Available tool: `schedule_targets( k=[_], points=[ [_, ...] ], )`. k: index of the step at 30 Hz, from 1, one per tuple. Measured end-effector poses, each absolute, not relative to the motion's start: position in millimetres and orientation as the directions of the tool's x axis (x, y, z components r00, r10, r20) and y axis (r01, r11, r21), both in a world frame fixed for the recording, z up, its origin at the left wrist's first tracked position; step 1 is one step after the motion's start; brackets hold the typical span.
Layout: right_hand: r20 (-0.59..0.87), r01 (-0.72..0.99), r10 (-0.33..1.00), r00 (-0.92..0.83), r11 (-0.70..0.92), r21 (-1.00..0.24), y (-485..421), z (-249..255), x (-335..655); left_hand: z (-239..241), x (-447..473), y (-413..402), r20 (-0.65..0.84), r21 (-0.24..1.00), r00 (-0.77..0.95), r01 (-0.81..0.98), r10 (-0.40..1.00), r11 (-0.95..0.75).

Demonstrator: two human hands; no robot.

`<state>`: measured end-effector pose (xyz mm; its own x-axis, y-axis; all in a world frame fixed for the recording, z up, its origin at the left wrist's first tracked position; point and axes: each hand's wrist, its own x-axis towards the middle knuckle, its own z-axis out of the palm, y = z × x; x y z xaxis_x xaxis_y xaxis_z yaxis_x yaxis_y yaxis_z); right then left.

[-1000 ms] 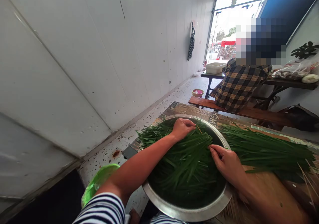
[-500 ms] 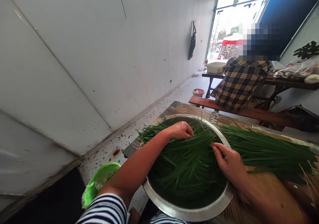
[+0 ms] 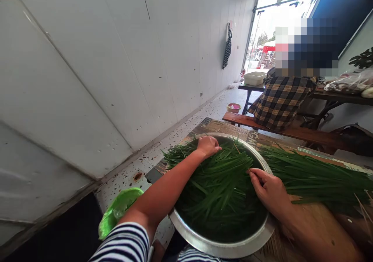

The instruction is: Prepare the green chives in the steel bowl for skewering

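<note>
A wide metal basin [image 3: 233,249] sits at the table's near edge, full of long green chive leaves [image 3: 221,184]. My left hand [image 3: 207,145] reaches across the far side of the basin, fingers curled down onto the leaves. At the basin's right rim my right hand [image 3: 267,189] pinches the ends of a few leaves between thumb and fingers. More chives [image 3: 311,176] lie in a flat pile on the table to the right of the basin.
A white wall runs along the left. A green plastic bag [image 3: 118,211] lies on the floor below my left arm. Ahead, a person in a plaid shirt [image 3: 281,98] sits on a wooden bench [image 3: 294,131] at another table.
My left hand has shifted a little farther toward the basin's far rim over the leaves. My right hand has stayed at the right rim.
</note>
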<state>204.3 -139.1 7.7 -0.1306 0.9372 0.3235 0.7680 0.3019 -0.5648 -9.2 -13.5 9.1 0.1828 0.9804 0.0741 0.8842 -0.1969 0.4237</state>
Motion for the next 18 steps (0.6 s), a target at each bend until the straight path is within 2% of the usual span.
schedule_targets(
  k=[5, 8, 11, 18],
  points=[
    [0.315, 0.771, 0.938, -0.144, 0.306, -0.559, -139.1, 8.4, 204.0, 6.9, -0.6, -18.0, 0.120, 0.349, 0.158, 0.917, 0.980, -0.190],
    [0.316, 0.772, 0.937, -0.149, 0.310, -0.555, -139.5, 8.5, 203.8, 9.0, 1.8, -20.0, 0.057, 0.369, 0.155, 0.915, 0.986, -0.165],
    [0.316, 0.782, 0.937, -0.148, 0.307, -0.543, -139.7, 8.6, 203.7, 13.0, 1.2, -21.4, 0.022, 0.447, 0.143, 0.884, 0.989, -0.138],
    [0.310, 0.778, 0.939, -0.151, 0.306, -0.549, -139.4, 8.1, 204.3, 12.8, -1.8, -19.9, -0.018, 0.738, 0.132, 0.671, 0.991, -0.076]
  ],
)
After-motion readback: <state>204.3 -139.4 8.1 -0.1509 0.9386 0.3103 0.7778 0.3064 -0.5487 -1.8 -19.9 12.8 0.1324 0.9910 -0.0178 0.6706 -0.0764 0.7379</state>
